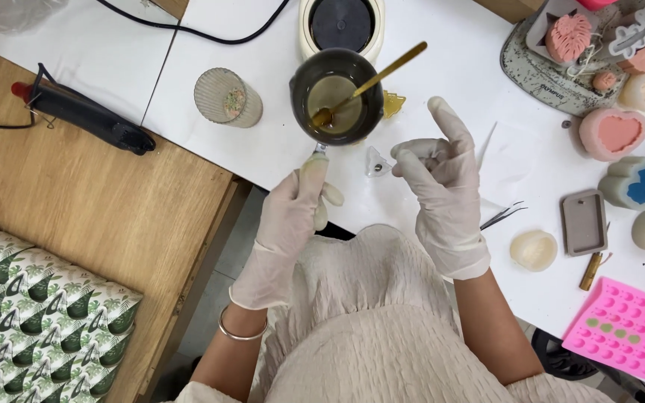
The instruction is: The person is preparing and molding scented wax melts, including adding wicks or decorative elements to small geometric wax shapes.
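Note:
My left hand (293, 216), in a white glove, grips the handle of a small dark melting pot (337, 97) held over the white table (427, 82). The pot holds yellowish liquid, and a gold spoon (371, 83) leans in it. My gloved right hand (442, 186) hovers to the right of the pot with the forefinger up and the other fingertips pinched together; whether they hold anything is unclear. A small clear triangular mould (376, 163) lies on the table between my hands. A yellow tree-shaped piece (393, 104) sits just beyond the pot.
A round warmer (341, 26) stands at the back. A ribbed glass (227, 97) is at the left, a black glue gun (83, 112) on the wooden bench. Tweezers (503, 215), a grey rectangular mould (584, 222), a pink silicone mould (625, 326) and several shaped candles (614, 134) lie at the right.

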